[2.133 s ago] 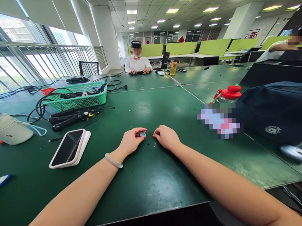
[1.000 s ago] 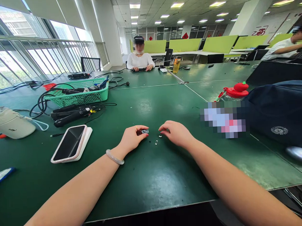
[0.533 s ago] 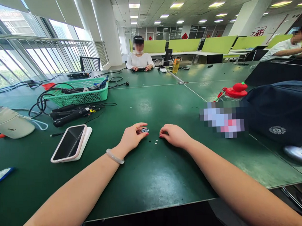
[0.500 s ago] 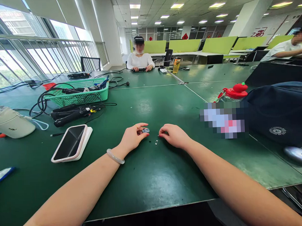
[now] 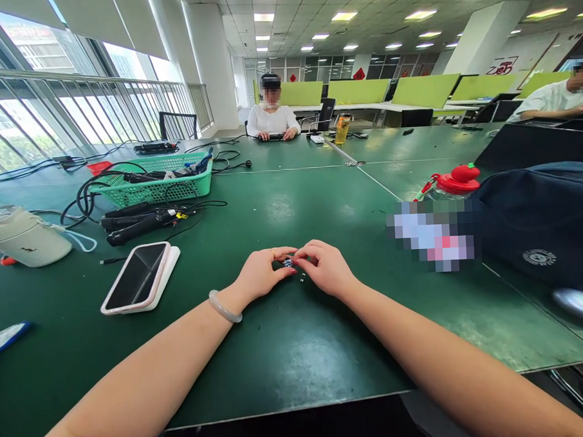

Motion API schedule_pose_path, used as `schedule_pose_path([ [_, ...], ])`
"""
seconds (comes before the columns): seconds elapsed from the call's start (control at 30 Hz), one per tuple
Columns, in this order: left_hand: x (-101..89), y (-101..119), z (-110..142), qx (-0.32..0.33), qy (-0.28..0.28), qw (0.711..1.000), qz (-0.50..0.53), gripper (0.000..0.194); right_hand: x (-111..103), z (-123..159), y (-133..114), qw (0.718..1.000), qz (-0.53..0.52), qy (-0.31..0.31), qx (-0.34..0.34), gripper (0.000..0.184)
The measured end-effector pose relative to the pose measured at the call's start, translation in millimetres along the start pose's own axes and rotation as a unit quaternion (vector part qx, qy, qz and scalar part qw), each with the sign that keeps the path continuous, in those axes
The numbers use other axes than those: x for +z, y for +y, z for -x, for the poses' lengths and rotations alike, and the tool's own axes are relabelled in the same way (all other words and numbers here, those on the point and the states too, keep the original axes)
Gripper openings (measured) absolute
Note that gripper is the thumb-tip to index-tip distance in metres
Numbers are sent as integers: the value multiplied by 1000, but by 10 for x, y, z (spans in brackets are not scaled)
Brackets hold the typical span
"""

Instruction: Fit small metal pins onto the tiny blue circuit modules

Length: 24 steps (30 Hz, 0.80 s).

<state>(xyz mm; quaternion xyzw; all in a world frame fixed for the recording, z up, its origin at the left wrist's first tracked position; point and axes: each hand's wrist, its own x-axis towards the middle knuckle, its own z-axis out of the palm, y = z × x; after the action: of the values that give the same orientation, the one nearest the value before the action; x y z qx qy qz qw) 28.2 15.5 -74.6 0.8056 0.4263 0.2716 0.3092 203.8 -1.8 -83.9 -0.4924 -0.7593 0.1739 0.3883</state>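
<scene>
My left hand (image 5: 265,272), with a pale bangle at its wrist, pinches a small patterned blue-and-white piece (image 5: 287,262) between thumb and fingers, low over the green table (image 5: 298,366). From the right, my right hand (image 5: 323,266) meets it, thumb and fingertips pressed together at the piece's edge. Whatever those right fingertips hold is too small to name. Just below them on the tabletop lies a tiny white-and-dark part (image 5: 302,278).
To the left are a phone (image 5: 138,277), a cream bottle (image 5: 26,236), black cabled devices (image 5: 141,224) and a green basket (image 5: 164,189). At right sit a red-lidded bottle (image 5: 456,180) and a dark bag (image 5: 537,220). Across the table sits a person (image 5: 272,119).
My right hand has moved left, and its fingertips now meet the piece in my left hand. My left hand has shifted slightly right and down in view.
</scene>
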Motion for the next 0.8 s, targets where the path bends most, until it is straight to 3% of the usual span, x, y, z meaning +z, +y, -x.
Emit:
schedule_pose_path([
  [0.33, -2, 0, 5, 5, -7, 1000, 4, 38, 29, 0, 15, 999, -15, -22, 25, 3],
  [0.5, -2, 10, 4, -4, -14, 1000, 9, 42, 69, -27, 60, 982, -138, -52, 122, 10],
  [0.63, 3, -33, -21, -24, 15, 1000, -4, 40, 33, -28, 100, 966, -207, -47, 146, 12],
  [0.7, -4, -86, -35, -43, 40, 998, 6, 38, 10, -19, 102, 977, -169, -43, 126, 9],
  [0.8, -28, -160, -49, -70, 64, 995, 37, 34, 18, 5, 87, 996, -30, -70, 48, 11],
])
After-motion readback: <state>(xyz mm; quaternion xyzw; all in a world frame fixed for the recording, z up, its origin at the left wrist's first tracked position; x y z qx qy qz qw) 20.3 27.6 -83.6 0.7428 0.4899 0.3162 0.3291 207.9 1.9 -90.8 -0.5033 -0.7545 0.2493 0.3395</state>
